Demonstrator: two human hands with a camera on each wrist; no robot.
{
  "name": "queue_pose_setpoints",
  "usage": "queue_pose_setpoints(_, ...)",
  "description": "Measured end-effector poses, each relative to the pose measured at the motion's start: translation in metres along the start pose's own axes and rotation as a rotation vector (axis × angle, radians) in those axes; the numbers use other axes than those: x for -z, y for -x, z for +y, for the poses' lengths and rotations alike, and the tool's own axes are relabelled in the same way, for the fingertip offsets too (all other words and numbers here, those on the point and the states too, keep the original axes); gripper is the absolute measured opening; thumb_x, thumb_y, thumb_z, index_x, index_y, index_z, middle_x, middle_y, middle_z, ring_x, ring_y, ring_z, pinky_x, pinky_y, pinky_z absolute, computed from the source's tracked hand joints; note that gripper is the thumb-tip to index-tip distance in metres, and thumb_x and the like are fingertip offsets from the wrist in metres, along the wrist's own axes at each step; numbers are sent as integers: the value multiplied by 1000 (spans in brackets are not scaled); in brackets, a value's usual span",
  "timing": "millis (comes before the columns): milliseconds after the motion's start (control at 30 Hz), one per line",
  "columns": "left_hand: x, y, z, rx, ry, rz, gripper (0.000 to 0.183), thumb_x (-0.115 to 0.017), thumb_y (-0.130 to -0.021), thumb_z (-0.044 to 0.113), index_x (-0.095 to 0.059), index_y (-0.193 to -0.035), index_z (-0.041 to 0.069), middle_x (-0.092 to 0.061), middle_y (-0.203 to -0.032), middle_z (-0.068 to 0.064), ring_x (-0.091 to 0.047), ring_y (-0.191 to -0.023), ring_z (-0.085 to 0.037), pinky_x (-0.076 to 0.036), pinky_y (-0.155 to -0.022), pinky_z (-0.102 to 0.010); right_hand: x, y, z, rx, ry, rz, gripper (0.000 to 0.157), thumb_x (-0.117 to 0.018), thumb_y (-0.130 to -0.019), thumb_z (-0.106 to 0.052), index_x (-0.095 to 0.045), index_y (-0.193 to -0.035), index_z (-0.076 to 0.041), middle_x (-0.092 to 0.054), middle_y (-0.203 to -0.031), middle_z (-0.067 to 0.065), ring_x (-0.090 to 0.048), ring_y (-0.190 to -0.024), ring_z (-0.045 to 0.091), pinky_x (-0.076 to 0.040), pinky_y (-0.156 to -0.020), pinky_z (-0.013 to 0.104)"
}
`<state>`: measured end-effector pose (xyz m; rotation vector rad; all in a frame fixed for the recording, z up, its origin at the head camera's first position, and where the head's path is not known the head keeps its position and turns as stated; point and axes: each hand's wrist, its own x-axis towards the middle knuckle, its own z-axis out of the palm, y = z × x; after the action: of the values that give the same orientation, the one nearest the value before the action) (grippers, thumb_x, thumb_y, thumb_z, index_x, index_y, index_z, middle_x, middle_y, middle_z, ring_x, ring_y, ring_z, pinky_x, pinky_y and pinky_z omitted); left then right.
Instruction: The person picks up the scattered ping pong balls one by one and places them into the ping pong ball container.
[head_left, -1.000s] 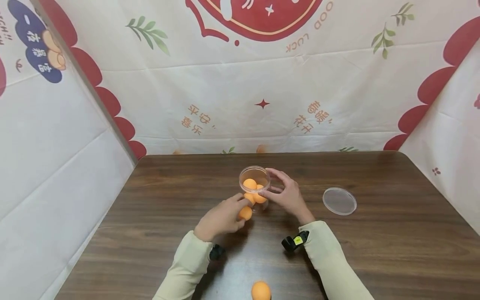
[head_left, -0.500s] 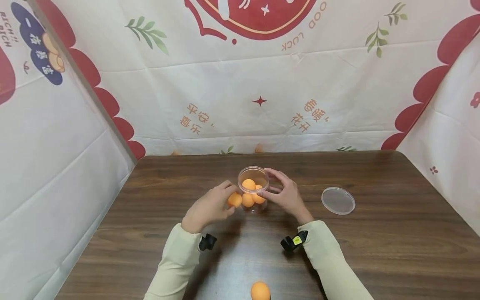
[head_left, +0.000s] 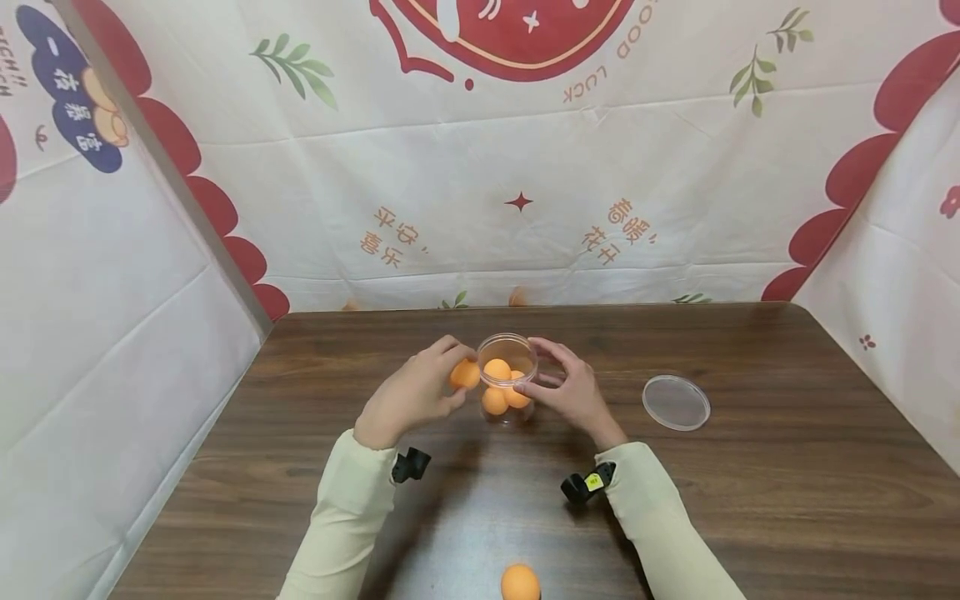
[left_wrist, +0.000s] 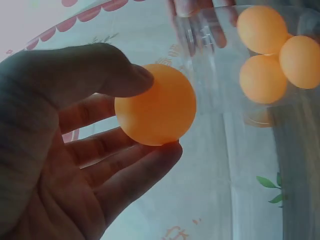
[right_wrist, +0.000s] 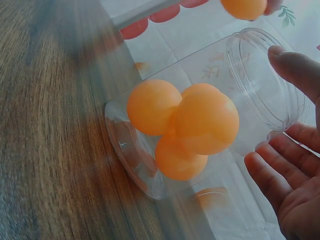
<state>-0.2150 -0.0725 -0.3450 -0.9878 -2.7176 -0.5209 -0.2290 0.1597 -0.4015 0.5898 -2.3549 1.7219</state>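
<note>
In the head view a clear plastic jar (head_left: 507, 410) stands upright on the table, its mouth uncovered. Several orange ping-pong balls (right_wrist: 207, 119) lie inside, piled low in the right wrist view. My left hand (head_left: 414, 390) pinches another ping-pong ball (left_wrist: 156, 106) between thumb and fingertips, just left of the jar's rim and outside it. My right hand (head_left: 572, 390) holds the jar from the right near its rim (right_wrist: 267, 80), thumb at the near side and fingers at the far side.
A clear round lid (head_left: 677, 402) lies flat on the brown wooden table (head_left: 780, 500), right of the right hand. One loose ping-pong ball (head_left: 521, 582) sits at the near edge of the view. A printed white cloth (head_left: 450, 167) hangs behind the table.
My left hand has carried its ball from low in front of the jar up and leftward to beside the rim. The right hand and the jar have stayed nearly still.
</note>
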Motion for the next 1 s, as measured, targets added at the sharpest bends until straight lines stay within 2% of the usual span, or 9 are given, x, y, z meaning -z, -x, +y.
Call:
queue_pose_setpoints(200, 5, -11, -3, -32, 10, 25, 35, -72, -78, 5, -62, -112, 4, -59, -106, -6, -57, -80, -16, -52, -73, -30, -1, -3, 1, 0, 4, 5, 64, -77, -75, 1, -49, -131, 9, -52, -127, 30, -52, -119, 41, -51, -88, 48)
queue_pose_setpoints(400, 8, -23, -8, -40, 25, 21, 34, -71, -79, 5, -62, -112, 4, -59, -107, -6, -57, -83, -16, -52, -75, -30, -2, -6, -1, -11, 8, 9, 64, -77, -76, 0, -48, -132, 9, -51, -127, 31, -51, -120, 41, -51, -88, 46)
queue_pose_setpoints(667, 6, -42, -16, -74, 43, 49, 31, -71, -80, 6, -62, -110, 4, -59, -107, -7, -60, -88, -18, -52, -79, -30, -4, -11, 0, -23, 17, 10, 64, -77, -76, 0, -48, -133, 8, -51, -129, 30, -51, -121, 41, -51, -89, 46)
queue_pose_setpoints(1000, -1, -63, -21, -25, 96, -46, 34, -68, -83, 7, -60, -115, 5, -59, -112, -8, -57, -89, -20, -51, -80, -32, -8, -16, -4, -36, 3, 12, 64, -76, -76, 2, -47, -133, 9, -50, -129, 30, -50, -121, 42, -50, -90, 50)
